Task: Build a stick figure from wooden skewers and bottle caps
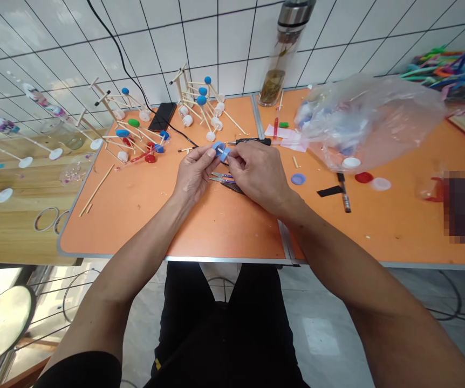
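My left hand (194, 171) is closed, pinching a blue bottle cap (218, 146) between thumb and fingers. Close beside it, my right hand (259, 171) is closed on a lighter blue bottle cap (225, 154). A short pale stick (220, 151) shows between the two caps; whether it joins them I cannot tell. Under the hands lies a pair of scissors (221, 178), partly hidden by the right hand. Just behind the right hand rests a black-handled tool with a thin tip (252, 141).
Stick models with bottle caps (202, 102) stand at the back, another (129, 132) to the left. A phone (163, 117), a cable, a glass tea bottle (277, 64) and a plastic bag (362, 124) are behind. Loose caps (298, 178), a marker (344, 193) and black tape (329, 191) lie right.
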Demonstrator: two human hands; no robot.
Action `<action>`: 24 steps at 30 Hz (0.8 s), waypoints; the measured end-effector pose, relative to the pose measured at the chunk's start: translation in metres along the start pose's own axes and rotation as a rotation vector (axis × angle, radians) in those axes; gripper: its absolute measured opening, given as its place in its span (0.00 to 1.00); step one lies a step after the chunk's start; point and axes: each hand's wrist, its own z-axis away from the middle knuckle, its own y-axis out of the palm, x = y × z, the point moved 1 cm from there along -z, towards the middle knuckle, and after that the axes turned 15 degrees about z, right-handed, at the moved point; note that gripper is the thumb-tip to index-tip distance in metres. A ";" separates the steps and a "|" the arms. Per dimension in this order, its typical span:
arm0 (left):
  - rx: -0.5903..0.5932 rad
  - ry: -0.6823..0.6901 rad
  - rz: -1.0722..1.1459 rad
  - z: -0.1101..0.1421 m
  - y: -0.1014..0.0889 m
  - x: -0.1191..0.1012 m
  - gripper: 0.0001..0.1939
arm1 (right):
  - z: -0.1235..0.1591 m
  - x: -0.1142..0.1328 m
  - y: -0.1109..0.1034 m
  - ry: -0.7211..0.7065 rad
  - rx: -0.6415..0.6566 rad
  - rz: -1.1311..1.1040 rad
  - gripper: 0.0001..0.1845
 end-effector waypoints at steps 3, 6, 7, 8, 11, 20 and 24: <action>-0.009 -0.004 -0.009 0.002 0.003 0.000 0.05 | 0.000 0.001 -0.001 0.006 0.009 0.000 0.16; -0.017 0.004 -0.020 0.003 0.005 -0.001 0.07 | -0.001 0.001 -0.001 0.006 0.010 0.011 0.16; -0.021 0.008 -0.025 0.003 0.005 -0.001 0.08 | -0.001 0.001 -0.001 0.006 0.009 0.014 0.16; -0.023 0.013 -0.031 0.003 0.005 -0.001 0.08 | -0.001 0.001 -0.001 0.005 0.011 0.016 0.16; -0.020 0.030 -0.043 0.003 0.004 0.000 0.07 | 0.000 0.001 -0.001 0.009 0.016 0.026 0.16; -0.038 0.055 -0.076 0.002 0.005 0.002 0.08 | 0.002 0.003 0.002 -0.007 -0.011 0.074 0.16; -0.001 0.082 -0.052 0.004 0.005 0.004 0.03 | 0.004 0.003 -0.001 -0.029 -0.002 0.111 0.18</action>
